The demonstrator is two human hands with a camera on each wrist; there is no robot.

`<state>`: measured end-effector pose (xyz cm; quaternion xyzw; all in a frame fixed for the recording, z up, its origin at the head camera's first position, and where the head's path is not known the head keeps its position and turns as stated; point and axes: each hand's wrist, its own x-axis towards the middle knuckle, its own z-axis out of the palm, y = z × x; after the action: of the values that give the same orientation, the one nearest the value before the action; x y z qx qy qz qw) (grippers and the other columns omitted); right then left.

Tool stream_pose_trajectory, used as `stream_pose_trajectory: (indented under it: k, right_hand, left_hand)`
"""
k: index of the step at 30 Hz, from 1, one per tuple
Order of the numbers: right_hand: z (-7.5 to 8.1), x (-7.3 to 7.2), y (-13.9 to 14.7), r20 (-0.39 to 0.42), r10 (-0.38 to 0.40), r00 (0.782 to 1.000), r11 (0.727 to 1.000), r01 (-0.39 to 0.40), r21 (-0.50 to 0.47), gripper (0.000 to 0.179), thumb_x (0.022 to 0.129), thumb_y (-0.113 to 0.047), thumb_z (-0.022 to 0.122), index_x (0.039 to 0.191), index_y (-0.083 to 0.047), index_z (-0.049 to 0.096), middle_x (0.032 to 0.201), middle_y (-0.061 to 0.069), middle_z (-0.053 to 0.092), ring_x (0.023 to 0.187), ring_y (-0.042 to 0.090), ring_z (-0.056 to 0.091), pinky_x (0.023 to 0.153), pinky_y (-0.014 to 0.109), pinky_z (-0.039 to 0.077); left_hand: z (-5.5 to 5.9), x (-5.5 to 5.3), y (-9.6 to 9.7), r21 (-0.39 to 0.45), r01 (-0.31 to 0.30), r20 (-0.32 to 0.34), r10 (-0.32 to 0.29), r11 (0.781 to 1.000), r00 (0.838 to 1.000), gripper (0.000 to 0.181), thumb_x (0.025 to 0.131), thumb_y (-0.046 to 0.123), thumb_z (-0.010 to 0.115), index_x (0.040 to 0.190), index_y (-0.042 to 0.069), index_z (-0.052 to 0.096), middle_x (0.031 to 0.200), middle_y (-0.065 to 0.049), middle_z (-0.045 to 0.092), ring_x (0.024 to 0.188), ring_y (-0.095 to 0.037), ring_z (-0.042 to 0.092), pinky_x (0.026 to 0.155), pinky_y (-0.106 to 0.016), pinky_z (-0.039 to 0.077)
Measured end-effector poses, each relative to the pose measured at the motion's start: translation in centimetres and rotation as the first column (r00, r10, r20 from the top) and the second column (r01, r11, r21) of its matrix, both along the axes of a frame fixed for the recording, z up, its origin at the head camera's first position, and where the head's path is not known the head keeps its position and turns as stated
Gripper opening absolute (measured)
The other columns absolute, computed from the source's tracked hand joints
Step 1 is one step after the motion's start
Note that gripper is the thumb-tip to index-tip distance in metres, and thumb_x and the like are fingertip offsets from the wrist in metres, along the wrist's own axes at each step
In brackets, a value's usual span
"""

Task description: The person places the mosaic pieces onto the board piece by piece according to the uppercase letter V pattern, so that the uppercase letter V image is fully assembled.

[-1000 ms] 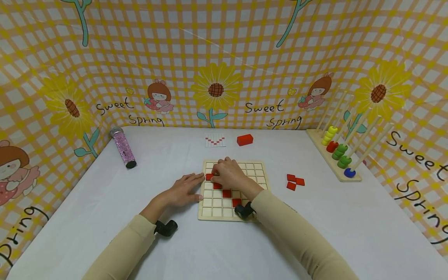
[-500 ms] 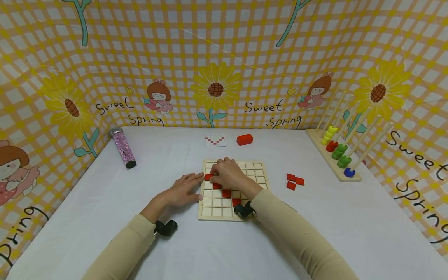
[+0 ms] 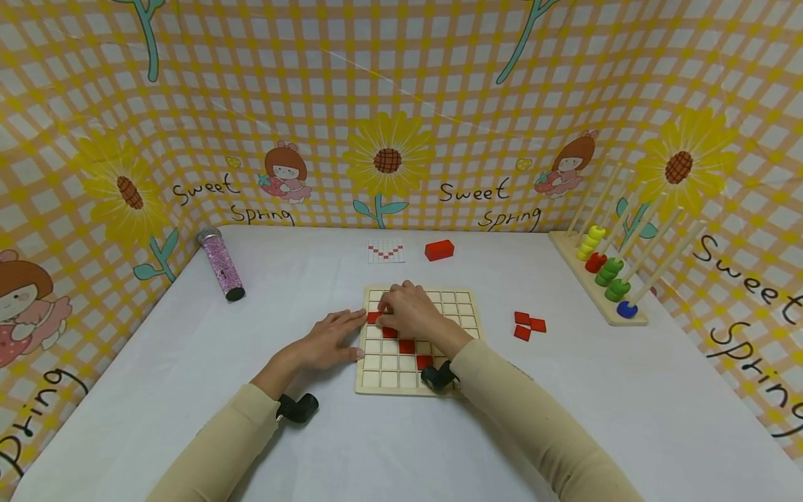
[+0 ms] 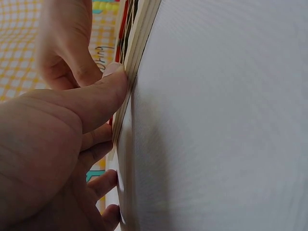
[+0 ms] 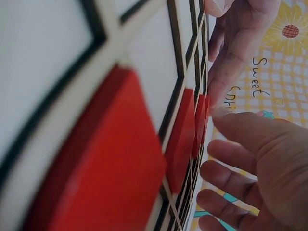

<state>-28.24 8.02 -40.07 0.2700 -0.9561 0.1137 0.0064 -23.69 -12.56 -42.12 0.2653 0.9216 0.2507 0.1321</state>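
Note:
A square wooden grid board (image 3: 399, 392) lies flat, with several red square tiles (image 3: 406, 346) set in a diagonal down from its left side. Over its upper left part is my right hand (image 3: 410, 312). Its thumb tip is right at the farthest red tile (image 5: 207, 115) in the right wrist view, while the other fingers are bent and apart from the thumb, reaching toward the board. Beside the board's left edge rests my left hand (image 3: 326, 341), fingers extended. In the left wrist view its thumb (image 4: 113, 72) presses against the board's side.
Three loose red tiles (image 3: 522, 333) lie right of the board. Behind it are a pattern card (image 3: 385, 252) and a red block (image 3: 439, 251). A glittery pink microphone (image 3: 222, 265) lies at the left. A peg stand (image 3: 596, 279) with coloured beads stands at the right.

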Motion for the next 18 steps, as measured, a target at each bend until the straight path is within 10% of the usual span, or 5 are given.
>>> stream_pose_trajectory:
  k: [18]
  right_hand:
    - [2.2, 1.5, 2.9, -0.043, -0.024, 0.999, 0.996, 0.020, -0.083, 0.030, 0.083, -0.031, 0.072, 0.103, -0.010, 0.072, 0.094, 0.004, 0.067, 0.090, 0.022, 0.050, 0.082, 0.039, 0.042]
  left_hand:
    - [-0.2, -0.1, 0.0, 0.003, -0.004, -0.004, 0.004, 1.000, 1.000, 0.069, 0.093, 0.036, 0.058, 0.150, 0.014, 0.027, 0.158, -0.005, 0.023, 0.146, -0.036, 0.013, 0.111, -0.063, 0.016]
